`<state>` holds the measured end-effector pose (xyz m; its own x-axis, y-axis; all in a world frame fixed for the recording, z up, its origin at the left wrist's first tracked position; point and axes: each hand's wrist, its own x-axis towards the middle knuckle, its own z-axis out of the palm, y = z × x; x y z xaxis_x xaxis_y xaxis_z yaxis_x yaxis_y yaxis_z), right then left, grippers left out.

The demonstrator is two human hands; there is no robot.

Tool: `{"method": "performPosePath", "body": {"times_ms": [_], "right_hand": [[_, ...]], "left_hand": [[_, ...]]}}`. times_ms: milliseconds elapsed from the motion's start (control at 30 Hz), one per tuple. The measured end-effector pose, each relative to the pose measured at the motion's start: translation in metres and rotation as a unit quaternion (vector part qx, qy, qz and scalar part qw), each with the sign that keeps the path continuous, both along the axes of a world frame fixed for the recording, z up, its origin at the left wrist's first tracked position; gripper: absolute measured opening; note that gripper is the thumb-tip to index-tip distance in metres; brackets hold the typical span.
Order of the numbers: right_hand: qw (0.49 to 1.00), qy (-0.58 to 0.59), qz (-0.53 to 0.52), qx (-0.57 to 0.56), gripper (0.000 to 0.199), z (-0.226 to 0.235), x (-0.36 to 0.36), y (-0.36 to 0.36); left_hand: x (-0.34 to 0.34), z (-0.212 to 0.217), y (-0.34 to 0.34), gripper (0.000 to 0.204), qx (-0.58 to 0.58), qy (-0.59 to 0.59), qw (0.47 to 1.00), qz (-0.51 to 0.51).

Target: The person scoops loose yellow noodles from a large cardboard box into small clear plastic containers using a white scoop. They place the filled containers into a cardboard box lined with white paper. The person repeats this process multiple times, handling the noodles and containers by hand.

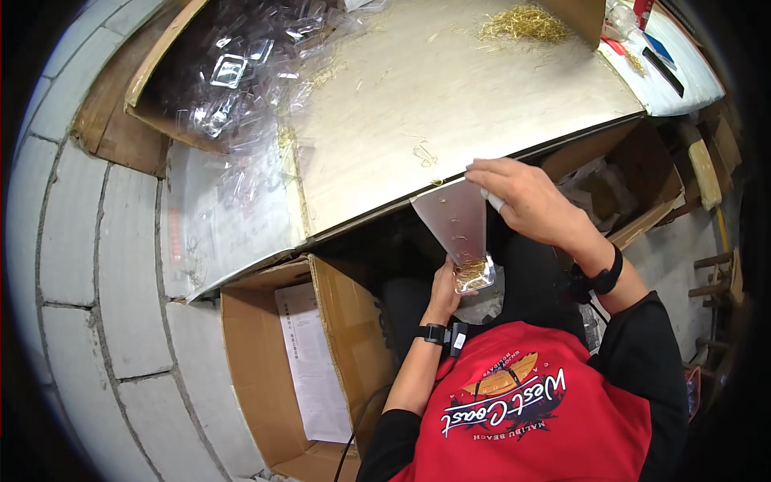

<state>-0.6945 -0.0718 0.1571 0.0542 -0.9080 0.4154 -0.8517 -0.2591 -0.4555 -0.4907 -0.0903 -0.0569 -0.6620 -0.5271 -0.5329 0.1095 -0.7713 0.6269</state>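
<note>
My left hand (443, 291) grips a small clear plastic box (475, 275) from its side, low in front of my lap. Small gold wire pieces, which look like paper clips, lie in the box. Its mouth is under the narrow lower end of a translucent chute (456, 221) that slopes down from the table edge. A few gold pieces are on the chute. At its upper right edge is my right hand (526, 197), fingers stretched out and nothing visible in them. White wrapping shows on one of its digits. A few loose gold clips (424, 153) lie on the table just beyond the chute.
A heap of gold clips (526, 24) is at the table's far right. Many clear plastic boxes (229, 72) pile up at the left, by a cardboard box wall (173, 52). Below the table stand an open carton (269, 377) at left and another carton (634, 169) at right.
</note>
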Motion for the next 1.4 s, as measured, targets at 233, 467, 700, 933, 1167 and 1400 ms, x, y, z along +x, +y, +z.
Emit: {"method": "performPosePath", "body": {"times_ms": [233, 467, 700, 933, 1167, 1400], "right_hand": [[0.994, -0.079, 0.026, 0.064, 0.030, -0.024, 0.008, 0.019], [0.985, -0.149, 0.005, 0.089, 0.027, -0.041, 0.020, 0.046], [0.985, -0.144, 0.019, 0.093, 0.026, -0.057, 0.019, 0.059], [0.981, -0.156, 0.025, 0.110, 0.025, -0.065, 0.020, 0.069], [0.963, -0.186, 0.054, 0.187, 0.029, -0.082, 0.025, 0.076], [0.948, -0.122, 0.118, 0.269, 0.031, -0.101, 0.037, 0.064]], "left_hand": [[0.003, -0.004, 0.002, 0.048, 0.007, 0.008, 1.000, 0.023], [0.008, -0.025, 0.000, 0.039, -0.020, -0.001, 0.998, 0.059], [0.007, -0.015, 0.011, 0.041, 0.046, 0.072, 0.996, 0.006], [0.009, -0.005, 0.011, 0.036, -0.023, 0.016, 1.000, -0.003], [0.008, 0.000, 0.010, 0.031, -0.004, 0.031, 0.999, 0.006], [0.001, 0.006, 0.006, 0.036, 0.003, -0.003, 1.000, 0.028]]}}
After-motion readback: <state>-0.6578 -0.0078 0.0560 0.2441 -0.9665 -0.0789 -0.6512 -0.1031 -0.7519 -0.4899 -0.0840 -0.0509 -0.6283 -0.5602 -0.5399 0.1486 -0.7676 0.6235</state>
